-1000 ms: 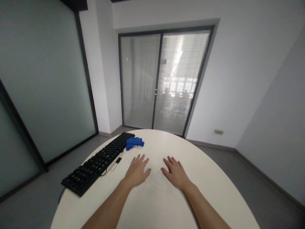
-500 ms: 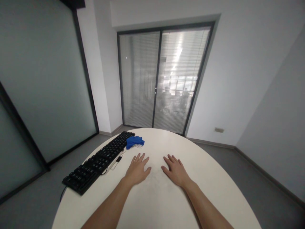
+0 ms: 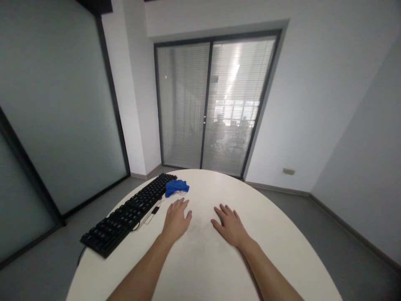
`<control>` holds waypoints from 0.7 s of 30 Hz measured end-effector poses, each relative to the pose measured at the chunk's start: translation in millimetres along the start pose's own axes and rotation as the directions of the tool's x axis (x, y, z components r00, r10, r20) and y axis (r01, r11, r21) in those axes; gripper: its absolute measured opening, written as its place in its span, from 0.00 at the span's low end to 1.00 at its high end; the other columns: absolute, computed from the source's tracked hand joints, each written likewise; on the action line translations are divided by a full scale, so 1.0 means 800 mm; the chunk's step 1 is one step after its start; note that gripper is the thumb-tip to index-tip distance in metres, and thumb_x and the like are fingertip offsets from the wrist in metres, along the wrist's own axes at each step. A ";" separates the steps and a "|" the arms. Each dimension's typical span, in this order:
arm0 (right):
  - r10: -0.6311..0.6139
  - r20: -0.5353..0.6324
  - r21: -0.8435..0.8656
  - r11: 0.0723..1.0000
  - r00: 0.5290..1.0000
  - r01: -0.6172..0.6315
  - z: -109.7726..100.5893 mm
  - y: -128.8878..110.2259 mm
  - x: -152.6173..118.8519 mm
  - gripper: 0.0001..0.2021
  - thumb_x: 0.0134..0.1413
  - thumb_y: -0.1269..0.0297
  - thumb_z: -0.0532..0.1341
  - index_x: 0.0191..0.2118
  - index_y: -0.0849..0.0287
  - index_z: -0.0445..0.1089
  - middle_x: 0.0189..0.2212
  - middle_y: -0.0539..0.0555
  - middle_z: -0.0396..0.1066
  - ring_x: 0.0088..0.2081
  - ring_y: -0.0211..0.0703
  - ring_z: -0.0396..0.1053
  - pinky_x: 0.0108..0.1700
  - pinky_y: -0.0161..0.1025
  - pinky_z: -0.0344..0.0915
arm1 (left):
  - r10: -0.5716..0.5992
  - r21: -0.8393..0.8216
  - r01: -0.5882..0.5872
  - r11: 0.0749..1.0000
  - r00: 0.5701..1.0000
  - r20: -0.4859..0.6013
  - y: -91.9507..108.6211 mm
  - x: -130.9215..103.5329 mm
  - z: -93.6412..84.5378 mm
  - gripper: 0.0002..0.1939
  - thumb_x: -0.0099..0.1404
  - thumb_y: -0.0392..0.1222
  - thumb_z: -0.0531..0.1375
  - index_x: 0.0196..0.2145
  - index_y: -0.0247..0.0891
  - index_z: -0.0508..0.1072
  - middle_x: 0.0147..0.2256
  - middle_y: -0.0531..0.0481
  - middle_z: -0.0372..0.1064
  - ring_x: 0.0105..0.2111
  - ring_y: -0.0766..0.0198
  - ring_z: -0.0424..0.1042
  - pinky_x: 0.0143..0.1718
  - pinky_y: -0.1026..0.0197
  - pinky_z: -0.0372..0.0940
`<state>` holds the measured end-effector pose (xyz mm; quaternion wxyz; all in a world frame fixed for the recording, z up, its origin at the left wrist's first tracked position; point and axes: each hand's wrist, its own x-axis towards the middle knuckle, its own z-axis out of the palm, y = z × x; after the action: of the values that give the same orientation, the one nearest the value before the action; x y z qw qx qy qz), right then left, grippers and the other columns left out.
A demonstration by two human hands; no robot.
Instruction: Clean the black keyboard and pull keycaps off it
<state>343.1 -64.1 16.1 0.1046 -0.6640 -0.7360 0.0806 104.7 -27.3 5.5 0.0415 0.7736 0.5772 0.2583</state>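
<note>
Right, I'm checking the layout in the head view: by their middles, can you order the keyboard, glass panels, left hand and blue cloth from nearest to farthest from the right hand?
1. Left hand: directly across to the left.
2. Blue cloth: ahead and to the left.
3. Keyboard: farther left, along the left side of the table.
4. Glass panels: ahead, beyond the table.

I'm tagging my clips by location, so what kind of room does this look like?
Probably an office or meeting room: a black keyboard lies on a pale round-edged table, a frosted glass panel stands at the left, and blinds hang ahead.
</note>
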 end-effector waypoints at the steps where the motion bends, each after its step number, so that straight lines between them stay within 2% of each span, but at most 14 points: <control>1: -0.001 -0.002 0.002 1.000 1.000 0.001 0.000 0.000 0.000 0.33 0.62 0.43 0.48 0.67 0.54 0.53 0.69 0.57 0.44 0.69 0.55 0.39 0.66 0.54 0.34 | -0.022 -0.002 0.022 1.000 0.999 -0.042 -0.002 0.002 -0.002 0.24 0.68 0.46 0.50 0.58 0.38 0.66 0.62 0.43 0.60 0.62 0.53 0.57 0.64 0.50 0.47; 6: 0.001 -0.001 0.011 1.000 1.000 -0.001 -0.002 0.000 -0.002 0.33 0.61 0.43 0.49 0.67 0.55 0.54 0.69 0.58 0.45 0.69 0.56 0.40 0.66 0.55 0.36 | -0.155 -0.027 0.152 0.988 0.975 -0.157 -0.014 0.014 -0.010 0.24 0.66 0.45 0.52 0.58 0.38 0.66 0.61 0.42 0.60 0.60 0.51 0.60 0.62 0.51 0.51; 9: 0.002 -0.012 0.013 1.000 1.000 -0.002 -0.001 0.000 -0.003 0.33 0.61 0.43 0.49 0.66 0.55 0.55 0.69 0.59 0.46 0.69 0.56 0.41 0.66 0.55 0.36 | -0.258 -0.042 0.255 0.966 0.956 -0.139 -0.021 0.026 -0.015 0.25 0.65 0.46 0.53 0.58 0.37 0.65 0.60 0.40 0.61 0.58 0.50 0.61 0.60 0.52 0.54; 12: 0.001 -0.014 0.009 1.000 1.000 -0.001 -0.001 0.001 -0.004 0.32 0.61 0.44 0.49 0.66 0.55 0.55 0.69 0.59 0.46 0.69 0.56 0.41 0.66 0.54 0.36 | -0.284 -0.014 0.284 0.959 0.952 -0.114 -0.034 0.041 -0.027 0.27 0.64 0.48 0.54 0.59 0.36 0.63 0.61 0.38 0.59 0.59 0.48 0.60 0.59 0.50 0.54; 15: -0.005 -0.020 0.010 1.000 1.000 0.006 -0.001 0.004 -0.005 0.32 0.61 0.43 0.49 0.66 0.54 0.55 0.69 0.59 0.46 0.69 0.56 0.41 0.66 0.55 0.36 | -0.299 0.112 0.310 0.944 0.949 -0.102 -0.061 0.055 -0.051 0.30 0.63 0.49 0.55 0.61 0.37 0.62 0.63 0.37 0.56 0.61 0.45 0.57 0.60 0.48 0.53; 21: -0.012 -0.026 0.017 1.000 1.000 0.012 0.000 0.007 -0.005 0.32 0.61 0.44 0.49 0.66 0.54 0.55 0.68 0.59 0.46 0.69 0.57 0.41 0.66 0.56 0.36 | -0.387 0.128 0.395 0.910 0.918 -0.086 -0.127 0.063 -0.098 0.34 0.57 0.54 0.60 0.59 0.39 0.63 0.60 0.34 0.60 0.58 0.34 0.59 0.56 0.39 0.53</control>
<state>349.3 -67.6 14.7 0.1205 -0.6596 -0.7378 0.0777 -8.8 34.1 54.4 0.0199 0.6353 0.7383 0.2256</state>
